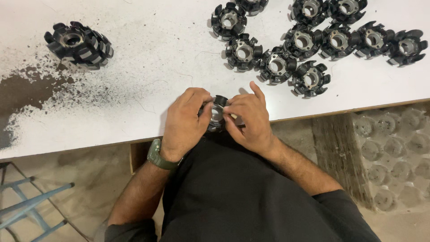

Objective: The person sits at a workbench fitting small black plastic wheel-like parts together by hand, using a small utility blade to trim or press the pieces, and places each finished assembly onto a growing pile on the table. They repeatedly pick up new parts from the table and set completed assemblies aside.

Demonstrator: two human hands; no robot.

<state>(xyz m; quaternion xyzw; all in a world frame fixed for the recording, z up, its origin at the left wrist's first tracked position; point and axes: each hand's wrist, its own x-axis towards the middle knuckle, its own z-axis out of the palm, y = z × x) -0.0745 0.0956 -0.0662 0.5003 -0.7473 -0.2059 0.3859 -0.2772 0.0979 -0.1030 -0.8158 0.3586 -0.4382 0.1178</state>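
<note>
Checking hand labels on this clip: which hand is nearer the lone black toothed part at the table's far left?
Left. The left hand sits on that side of the held part, closer to the lone black toothed part. The right hand lies further right, nearer the cluster of parts.

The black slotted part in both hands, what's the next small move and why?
Probably set the black slotted part down on the white table beside the finished-looking cluster. Both the left hand and right hand grip it at the table edge, above the lap.

small black toothed ring part, shiny metal centre, tilted, at table edge
</note>
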